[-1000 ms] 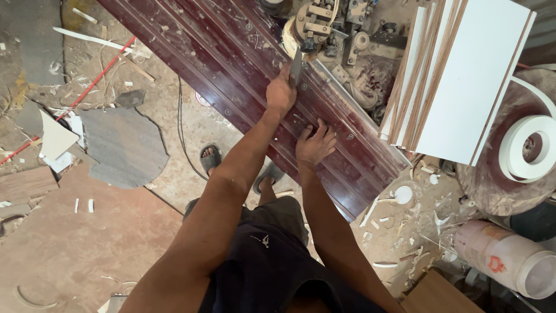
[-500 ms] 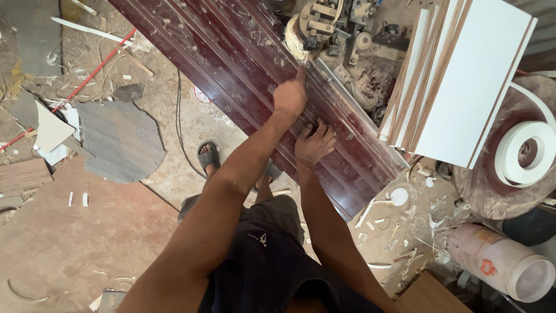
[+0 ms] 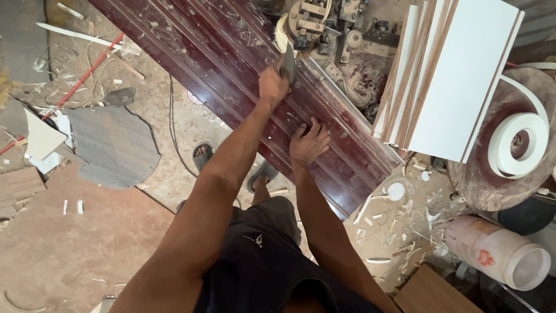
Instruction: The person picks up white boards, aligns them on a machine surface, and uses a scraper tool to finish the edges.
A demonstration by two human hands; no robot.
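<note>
Here my left hand is closed round a flat dark scraper-like tool, its blade standing up just above my knuckles, in the upper middle of the frame. The tool sits over the long dark red grooved panel that runs from the upper left down to the lower right of centre. My right hand lies open and flat on that same panel, fingers spread and pressing on the surface, a little below and to the right of my left hand; it holds nothing. Bits of pale debris lie scattered on the panel.

Just beyond the tool, at the top of the frame, sits a grimy metal machine. To the right of it a stack of white boards with brown edges leans, and further right a roll of white edge banding rests on a round wooden disc. A white plastic jar lies on its side at lower right. My sandalled foot shows on the dusty floor below the panel, beside a thin black cable.
</note>
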